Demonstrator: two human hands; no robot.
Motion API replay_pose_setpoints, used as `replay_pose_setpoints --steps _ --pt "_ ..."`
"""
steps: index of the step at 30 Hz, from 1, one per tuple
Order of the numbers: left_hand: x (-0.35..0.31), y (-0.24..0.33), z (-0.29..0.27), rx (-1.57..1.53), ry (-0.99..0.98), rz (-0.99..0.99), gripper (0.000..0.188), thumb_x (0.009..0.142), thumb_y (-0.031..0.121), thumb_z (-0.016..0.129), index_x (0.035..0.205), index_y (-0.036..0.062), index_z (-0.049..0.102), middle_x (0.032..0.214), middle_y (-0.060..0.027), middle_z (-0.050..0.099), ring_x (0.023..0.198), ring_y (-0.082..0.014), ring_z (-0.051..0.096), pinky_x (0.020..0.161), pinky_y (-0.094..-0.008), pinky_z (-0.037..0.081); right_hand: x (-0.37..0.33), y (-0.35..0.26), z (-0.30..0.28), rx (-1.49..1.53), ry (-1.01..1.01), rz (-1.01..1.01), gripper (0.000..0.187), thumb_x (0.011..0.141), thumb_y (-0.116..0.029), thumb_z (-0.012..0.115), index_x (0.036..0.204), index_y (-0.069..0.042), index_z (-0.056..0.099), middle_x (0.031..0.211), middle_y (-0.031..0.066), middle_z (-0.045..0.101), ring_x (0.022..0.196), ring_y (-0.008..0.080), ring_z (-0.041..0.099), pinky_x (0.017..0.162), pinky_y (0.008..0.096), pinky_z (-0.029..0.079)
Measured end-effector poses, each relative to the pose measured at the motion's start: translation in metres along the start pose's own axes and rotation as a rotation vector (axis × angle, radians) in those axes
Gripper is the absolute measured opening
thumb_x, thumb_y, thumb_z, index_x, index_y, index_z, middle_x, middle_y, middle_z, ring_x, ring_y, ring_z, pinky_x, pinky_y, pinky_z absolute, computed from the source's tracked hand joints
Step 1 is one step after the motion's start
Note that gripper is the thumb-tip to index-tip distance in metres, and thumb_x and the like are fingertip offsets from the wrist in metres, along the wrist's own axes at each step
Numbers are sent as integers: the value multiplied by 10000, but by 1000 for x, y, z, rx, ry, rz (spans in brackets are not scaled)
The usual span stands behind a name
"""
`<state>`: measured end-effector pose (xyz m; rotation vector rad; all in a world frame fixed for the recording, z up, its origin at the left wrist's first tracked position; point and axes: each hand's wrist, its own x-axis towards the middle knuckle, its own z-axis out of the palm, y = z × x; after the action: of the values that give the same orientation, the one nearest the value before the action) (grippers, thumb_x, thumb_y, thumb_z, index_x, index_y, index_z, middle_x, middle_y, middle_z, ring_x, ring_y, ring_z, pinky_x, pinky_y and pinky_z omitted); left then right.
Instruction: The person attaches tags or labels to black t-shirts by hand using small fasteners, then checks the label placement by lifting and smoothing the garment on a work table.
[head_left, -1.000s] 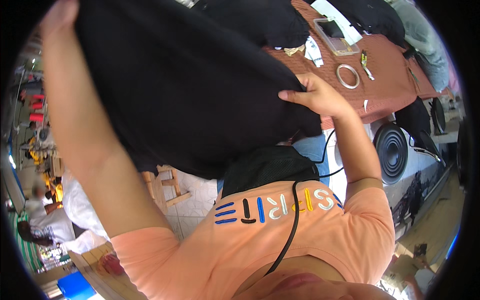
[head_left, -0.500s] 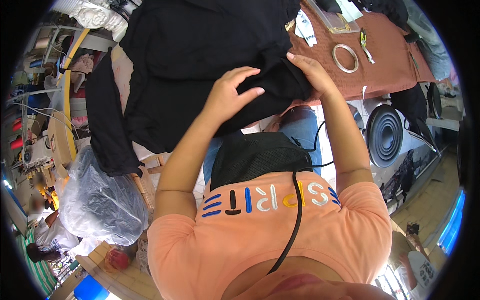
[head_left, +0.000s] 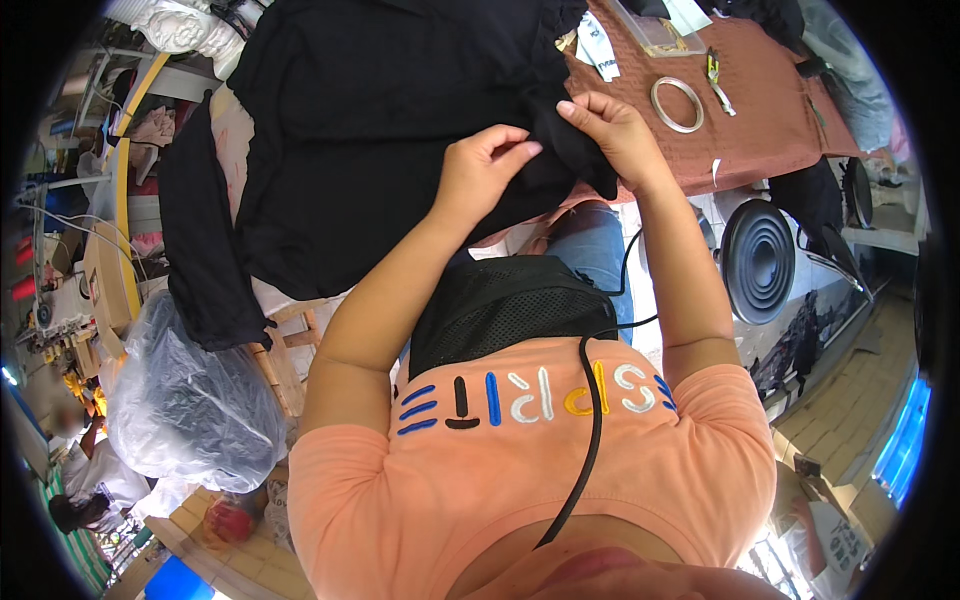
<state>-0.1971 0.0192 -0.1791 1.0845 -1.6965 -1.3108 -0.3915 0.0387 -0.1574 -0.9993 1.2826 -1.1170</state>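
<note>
A black garment (head_left: 370,130) lies spread over the table before me, one long sleeve (head_left: 200,230) hanging down at the left. Its right-hand part is bunched up between my hands. My left hand (head_left: 485,175) pinches the black cloth, thumb and forefinger close together. My right hand (head_left: 610,135) grips a raised fold of the same cloth between thumb and curled fingers. The fold's lower end hangs at the table's front edge, below the right hand.
On the brown tablecloth (head_left: 740,130) at right lie a roll of tape (head_left: 678,105), a yellow-handled cutter (head_left: 714,75), white labels (head_left: 597,48) and a clear plastic box (head_left: 655,30). A large clear plastic bag (head_left: 190,400) stands at left. A round black ribbed disc (head_left: 760,260) is at right.
My left hand has moved right and its thumb and fingers have closed on the cloth. The right hand has shifted slightly left, its fingers now curled round a fold.
</note>
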Motion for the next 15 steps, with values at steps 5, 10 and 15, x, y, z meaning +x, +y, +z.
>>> replay_pose_setpoints --steps 5,10,15 --pt "2 7 -25 -113 84 54 174 893 173 650 936 6 670 776 38 610 726 -29 535 665 -187 434 -5 1 -18 -74 22 -68 217 897 -247 641 897 -32 668 792 -49 632 718 25 545 652 185 438" --pt "17 23 -56 -404 357 110 184 946 165 547 1021 6 601 760 19 569 667 -36 492 641 -187 422 -9 4 -49 -1035 326 -152 165 820 -200 685 885 -50 672 760 71 673 686 218 641 664 319 493" --pt "20 80 -57 22 226 375 277 807 -111 463 1038 -28 594 959 -82 651 912 -166 609 839 -275 467 -21 -32 24 -772 -87 -592 132 793 -129 671 871 -24 656 825 113 645 760 243 625 684 349 482"
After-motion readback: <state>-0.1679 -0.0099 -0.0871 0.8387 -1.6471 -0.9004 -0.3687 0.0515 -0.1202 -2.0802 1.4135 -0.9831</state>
